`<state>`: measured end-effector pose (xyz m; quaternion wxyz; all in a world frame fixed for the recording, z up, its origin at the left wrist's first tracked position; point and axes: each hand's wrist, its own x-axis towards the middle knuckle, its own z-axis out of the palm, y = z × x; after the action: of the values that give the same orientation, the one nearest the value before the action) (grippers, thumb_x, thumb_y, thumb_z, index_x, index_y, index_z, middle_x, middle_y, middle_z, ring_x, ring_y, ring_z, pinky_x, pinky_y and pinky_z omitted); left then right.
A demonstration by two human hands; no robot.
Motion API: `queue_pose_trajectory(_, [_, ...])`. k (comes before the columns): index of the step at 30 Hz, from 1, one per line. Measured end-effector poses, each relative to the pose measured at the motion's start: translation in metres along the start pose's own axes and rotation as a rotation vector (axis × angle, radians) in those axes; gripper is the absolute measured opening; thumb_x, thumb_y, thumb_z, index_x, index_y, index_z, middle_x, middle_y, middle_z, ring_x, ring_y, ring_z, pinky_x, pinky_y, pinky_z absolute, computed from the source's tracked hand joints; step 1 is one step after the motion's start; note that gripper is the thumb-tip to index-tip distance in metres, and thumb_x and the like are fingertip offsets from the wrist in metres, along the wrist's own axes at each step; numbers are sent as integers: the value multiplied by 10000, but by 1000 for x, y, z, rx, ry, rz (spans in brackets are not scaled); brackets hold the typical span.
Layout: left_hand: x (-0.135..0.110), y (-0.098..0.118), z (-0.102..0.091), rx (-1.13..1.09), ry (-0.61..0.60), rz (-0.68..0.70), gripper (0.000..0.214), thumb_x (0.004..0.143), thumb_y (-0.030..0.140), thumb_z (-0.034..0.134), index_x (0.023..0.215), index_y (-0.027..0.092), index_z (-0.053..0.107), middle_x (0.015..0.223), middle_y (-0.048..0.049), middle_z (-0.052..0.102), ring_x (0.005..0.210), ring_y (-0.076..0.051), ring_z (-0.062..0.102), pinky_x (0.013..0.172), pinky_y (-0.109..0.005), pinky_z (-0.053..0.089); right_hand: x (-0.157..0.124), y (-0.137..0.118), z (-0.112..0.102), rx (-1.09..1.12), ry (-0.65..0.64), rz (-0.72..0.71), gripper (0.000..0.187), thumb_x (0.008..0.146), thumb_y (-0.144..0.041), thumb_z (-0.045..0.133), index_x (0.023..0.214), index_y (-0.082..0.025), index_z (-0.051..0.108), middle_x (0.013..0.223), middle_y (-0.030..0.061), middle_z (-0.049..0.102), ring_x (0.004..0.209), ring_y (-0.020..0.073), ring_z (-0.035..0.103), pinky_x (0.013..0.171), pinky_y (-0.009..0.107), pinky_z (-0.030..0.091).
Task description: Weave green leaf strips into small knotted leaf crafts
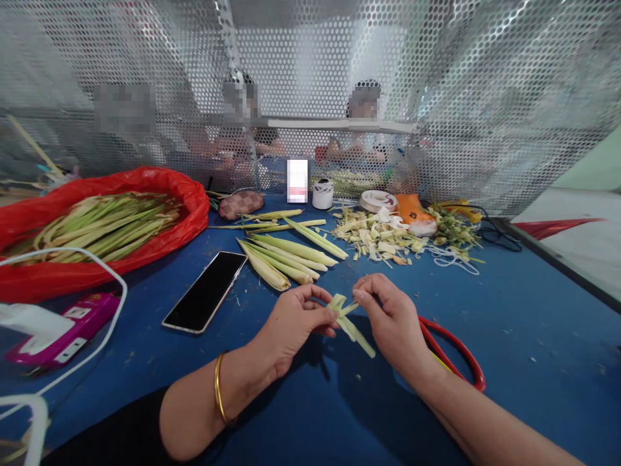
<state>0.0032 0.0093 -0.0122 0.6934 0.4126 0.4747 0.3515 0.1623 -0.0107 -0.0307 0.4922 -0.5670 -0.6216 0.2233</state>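
Observation:
Between my two hands is a small piece of pale green leaf strips (356, 333), folded over one another, with a loose tail hanging down to the right. My left hand (303, 314) pinches the folded part between thumb and fingers. Thumb and forefinger of my right hand (385, 310) are closed on the end of one thin strip running from the same piece. Just beyond my hands lies a fan of pale green leaf stalks (291, 252) on the blue table (291, 414).
At left are a red plastic bag (194, 200) of long leaves, a black-screened phone (206, 291) and a purple power strip (72, 330) with a white cable. Leaf scraps (373, 236) lie at back right. Red-handled pliers or similar (460, 353) sit by my right wrist. Behind stands perforated metal mesh (310, 65), people beyond.

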Motion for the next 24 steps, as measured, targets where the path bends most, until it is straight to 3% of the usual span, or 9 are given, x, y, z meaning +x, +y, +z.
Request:
queue_pose_trajectory(5, [-1,1,0,21,13,-4,204,635,127,727,772,143,576,531,-5,657,470,-100,597,520,-199,492,-3,-3,2,-39,10,-69,247,894,-211,458,648,-224,441,798,36,560,800,192,536,731,316,417])
queue_pose_trajectory(10, [-3,0,1,38,14,1,197,633,114,713,761,145,566,519,-2,655,439,-92,576,499,-192,468,4,-3,-9,-323,81,-209,206,907,-209,429,703,-228,439,856,73,556,817,217,540,721,340,408])
queue_pose_trajectory(14, [-2,-2,-1,51,15,21,205,640,133,720,777,146,568,541,-3,663,451,-95,583,516,-199,468,14,1,-26,-303,153,-145,261,933,-277,422,683,-227,476,778,42,562,777,202,542,719,323,401])
queue_pose_trajectory(17, [-1,-1,-2,72,18,79,202,648,146,720,784,151,570,561,4,662,474,-97,590,543,-209,474,17,-1,-29,-202,88,-57,322,938,-354,438,667,-220,548,733,22,598,749,187,566,728,307,410])
queue_pose_trajectory(19, [-1,0,-3,90,24,122,201,646,152,720,780,155,571,562,16,649,485,-98,587,547,-214,474,17,-4,-28,-213,4,-53,249,908,-356,495,737,-218,612,808,31,649,796,197,595,740,306,422])
queue_pose_trajectory(24, [-2,5,-3,133,60,195,188,633,160,720,759,161,580,553,49,601,490,-93,575,539,-211,467,13,-10,-40,-542,-169,-112,160,867,-337,531,902,-236,650,937,47,681,744,202,636,606,290,416])
